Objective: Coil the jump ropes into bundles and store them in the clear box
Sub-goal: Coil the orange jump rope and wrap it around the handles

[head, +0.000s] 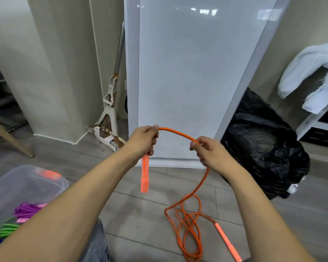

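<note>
- Two bare forearms (74, 205) reach in from 6 o'clock.
- The left hand (143, 141), curled round the top of one orange handle (144, 174), lets it hang, likely anchoring the coil's start.
- The right hand (210, 152) pinches the orange jump rope (178, 132) nearby, ready to loop it.
- Slack and the second handle (226, 241) lie tangled on the floor (140, 214) at 5 o'clock.
- The clear box (62, 183) at 8 o'clock holds a purple bundle (26, 208) and a green bundle (8, 228).

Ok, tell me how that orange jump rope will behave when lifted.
Probably floppy: the orange jump rope arches between the left hand and right hand, then droops into loose loops on the floor. Likely light, since fingers alone hold it. Its free handle may drag and swing, and the loops could tangle.
</note>
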The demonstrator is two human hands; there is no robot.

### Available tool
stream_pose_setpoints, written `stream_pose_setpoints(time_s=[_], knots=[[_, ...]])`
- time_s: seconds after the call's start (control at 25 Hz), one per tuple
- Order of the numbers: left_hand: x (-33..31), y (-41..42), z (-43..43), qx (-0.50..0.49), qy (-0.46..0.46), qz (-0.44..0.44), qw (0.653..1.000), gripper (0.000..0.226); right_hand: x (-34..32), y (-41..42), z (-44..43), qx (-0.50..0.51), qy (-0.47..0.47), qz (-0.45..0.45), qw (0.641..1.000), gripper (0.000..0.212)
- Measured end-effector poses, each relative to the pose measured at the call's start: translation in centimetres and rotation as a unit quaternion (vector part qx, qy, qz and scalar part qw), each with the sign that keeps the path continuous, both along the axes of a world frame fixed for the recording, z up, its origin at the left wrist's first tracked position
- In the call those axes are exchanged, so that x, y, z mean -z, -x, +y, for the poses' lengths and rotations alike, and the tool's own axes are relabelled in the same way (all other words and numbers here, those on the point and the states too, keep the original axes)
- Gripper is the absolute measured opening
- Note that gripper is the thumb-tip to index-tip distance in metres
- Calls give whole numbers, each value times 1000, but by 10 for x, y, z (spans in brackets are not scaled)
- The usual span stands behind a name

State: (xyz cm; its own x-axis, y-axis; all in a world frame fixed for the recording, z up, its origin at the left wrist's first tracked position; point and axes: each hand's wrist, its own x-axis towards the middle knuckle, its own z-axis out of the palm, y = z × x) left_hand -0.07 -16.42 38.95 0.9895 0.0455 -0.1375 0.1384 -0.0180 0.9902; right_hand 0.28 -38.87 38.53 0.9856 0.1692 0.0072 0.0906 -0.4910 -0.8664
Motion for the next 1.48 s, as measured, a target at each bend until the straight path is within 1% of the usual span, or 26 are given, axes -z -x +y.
stream_pose_setpoints(time_s=[0.08, 0.16, 0.2, 0.28, 0.36, 0.4, 0.44, 0.48, 0.52, 0.6, 0.64, 0.68, 0.72, 0.76, 0.8, 0.84, 0.88, 1.0, 1.08, 1.12, 1.2, 1.28, 1.36, 1.48], knots=[[2, -4, 2, 7, -47, -23, 999, 36, 2, -5, -13, 65, 32, -45, 996, 23], [4, -3, 0, 43, -67, -6, 997, 32, 4, -6, -16, 124, 68, -101, 985, 21], [5, 0, -3, 67, -65, 14, 996, 31, 3, -5, -14, 135, 73, -121, 981, 20], [6, 6, -10, 115, -69, 53, 990, 31, 0, 0, -1, 114, 88, -152, 978, 19], [8, 9, -17, 142, -71, 54, 986, 34, -1, 4, 15, 73, 109, -162, 978, 20], [9, 8, -18, 135, -63, 42, 988, 36, -2, 6, 21, 59, 114, -160, 979, 20], [10, 4, -16, 108, -54, 22, 992, 36, -3, 8, 23, 49, 119, -159, 979, 20], [10, 1, -13, 61, -64, -9, 996, 36, -5, 8, 20, 46, 131, -161, 977, 18], [10, -3, -6, 6, -101, -46, 994, 35, -6, 7, 15, 51, 152, -164, 973, 16], [12, -7, 9, -81, -197, -100, 972, 35, -10, 8, -1, 78, 200, -159, 964, 17], [13, -8, 14, -103, -220, -100, 965, 36, -11, 8, -8, 93, 211, -154, 961, 20], [14, -9, 16, -112, -215, -79, 967, 36, -12, 8, -12, 104, 202, -151, 962, 21], [14, -10, 15, -111, -176, -38, 977, 34, -12, 8, -13, 112, 174, -146, 967, 21], [14, -11, 10, -104, -103, 14, 989, 31, -12, 8, -13, 119, 138, -135, 974, 20], [10, -10, 5, -95, -22, 54, 994, 27, -11, 6, -11, 125, 104, -123, 979, 19], [7, -8, 0, -84, 41, 66, 993, 25, -11, 6, -8, 131, 74, -115, 982, 16], [6, -6, -3, -72, 77, 56, 993, 26, -11, 5, -5, 134, 52, -117, 983, 13], [4, 4, -11, -27, 148, 30, 988, 28, -8, 9, 13, 123, 1, -155, 980, 10], [4, 10, -17, 0, 200, 54, 978, 27, -6, 16, 32, 96, -57, -150, 982, 10], [5, 12, -21, 12, 221, 66, 973, 27, -4, 20, 41, 83, -64, -143, 984, 11], [5, 14, -27, 27, 240, 77, 967, 27, 0, 25, 54, 66, -21, -140, 988, 13], [6, 14, -29, 25, 232, 70, 970, 28, 0, 29, 60, 58, 25, -137, 989, 19], [8, 13, -29, 2, 225, 66, 972, 28, -1, 31, 63, 67, 59, -133, 987, 23], [8, 11, -30, -4, 222, 53, 974, 28, -1, 31, 66, 103, 81, -116, 985, 14]])
